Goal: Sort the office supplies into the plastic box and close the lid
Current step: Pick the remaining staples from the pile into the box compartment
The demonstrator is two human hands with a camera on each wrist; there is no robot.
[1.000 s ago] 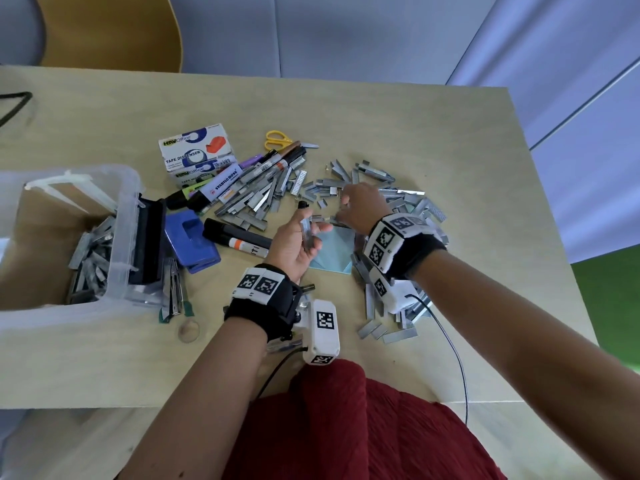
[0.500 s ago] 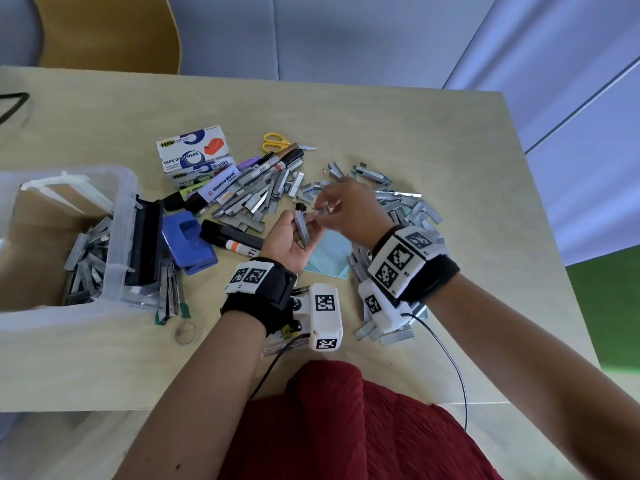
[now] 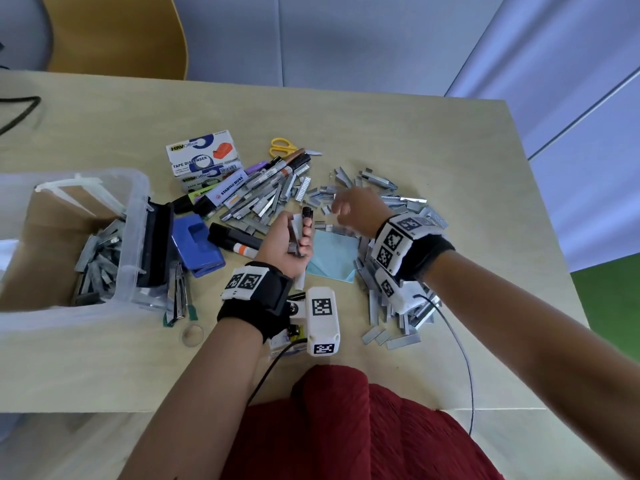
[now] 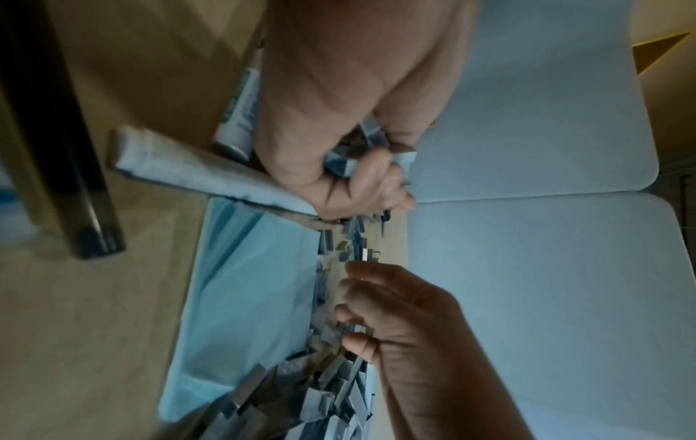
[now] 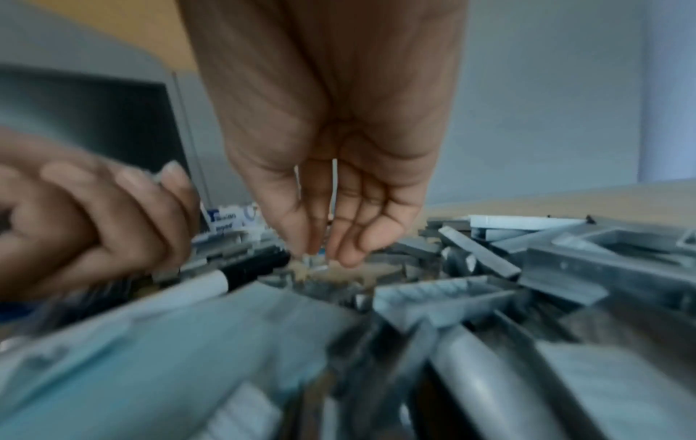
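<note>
My left hand (image 3: 289, 242) is raised over the table's middle and grips a bundle of staple strips (image 3: 295, 233) along with a black-capped white marker (image 3: 307, 220); the left wrist view shows the fingers (image 4: 361, 178) curled round them. My right hand (image 3: 346, 211) reaches down into the scattered grey staple strips (image 3: 391, 303), where its thumb and fingertips (image 5: 342, 253) pinch a small staple piece (image 5: 310, 258) on the table. The clear plastic box (image 3: 135, 237) stands open at the left with several staple strips inside.
Between box and hands lie a black holder (image 3: 156, 244), a blue hole punch (image 3: 195, 242) and a black marker (image 3: 235, 240). Tape dispenser boxes (image 3: 202, 157), highlighters, pens and yellow scissors (image 3: 282, 147) lie farther back. A light blue paper pad (image 3: 332, 254) lies under the hands.
My right hand passed a staple strip to the left hand, then moved back out to the pile. The left hand stayed raised with its bundle.
</note>
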